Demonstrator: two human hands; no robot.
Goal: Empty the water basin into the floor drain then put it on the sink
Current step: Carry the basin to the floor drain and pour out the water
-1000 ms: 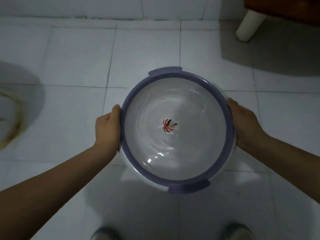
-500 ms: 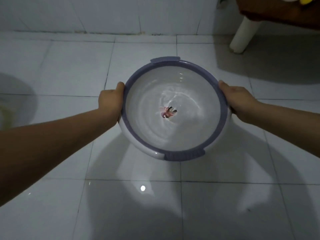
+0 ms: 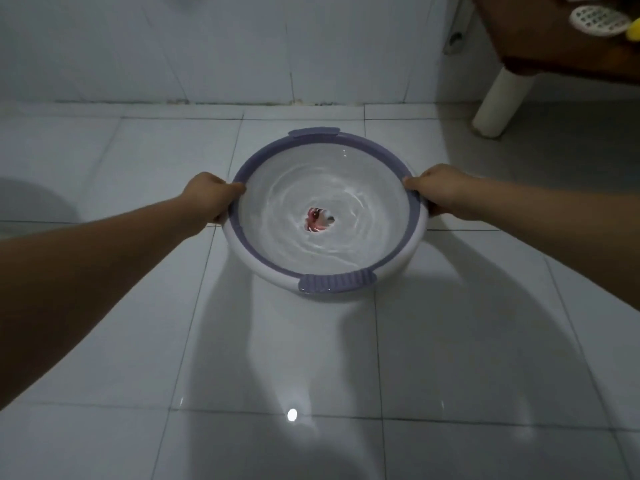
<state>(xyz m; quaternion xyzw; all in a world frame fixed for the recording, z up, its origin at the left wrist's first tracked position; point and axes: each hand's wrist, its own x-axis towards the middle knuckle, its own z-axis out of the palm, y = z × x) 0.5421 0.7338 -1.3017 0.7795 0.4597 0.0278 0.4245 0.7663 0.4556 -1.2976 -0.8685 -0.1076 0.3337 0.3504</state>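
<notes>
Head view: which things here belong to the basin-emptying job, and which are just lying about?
In the job:
- round white plastic basin with purple rim, holding rippling water
- left hand, gripping its rim
- right hand, gripping the opposite rim

Lying about:
- brown wooden table with white leg
- white perforated oval dish on that table

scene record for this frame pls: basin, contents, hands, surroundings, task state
basin: white basin with purple rim, held above the tiled floor
contents: rippling water, small red-and-white mark at centre
left hand: grips left rim
right hand: grips right rim
surroundings: white tiled wall, white pipe under a brown counter
floor drain: not visible
task state: not yet emptied
</notes>
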